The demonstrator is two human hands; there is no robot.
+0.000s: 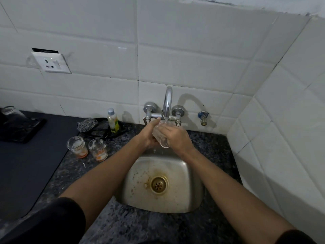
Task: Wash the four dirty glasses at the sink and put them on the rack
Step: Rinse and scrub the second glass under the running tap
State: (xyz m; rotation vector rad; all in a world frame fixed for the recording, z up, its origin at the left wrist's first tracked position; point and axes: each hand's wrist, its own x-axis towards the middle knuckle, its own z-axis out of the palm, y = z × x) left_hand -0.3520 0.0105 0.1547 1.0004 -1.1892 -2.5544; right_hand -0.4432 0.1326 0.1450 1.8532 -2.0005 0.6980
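Both my hands hold one clear glass [162,140] under the running tap [167,103], above the back of the steel sink [190,187]. My left hand [149,133] wraps the glass from the left, and my right hand [177,136] grips it from the right. The glass is tilted, its base toward me. Two dirty glasses with orange and white residue stand on the counter to the left: one [77,147] and another [98,149] beside it. A further glass [10,111] sits upside down at the far left on a dark tray [26,131].
A dish soap bottle [112,120] and a steel scrubber [87,123] lie on a black dish behind the dirty glasses. The speckled granite counter [123,226] surrounds the sink. A dark mat [26,173] covers the left counter. Tiled walls close in at the back and right.
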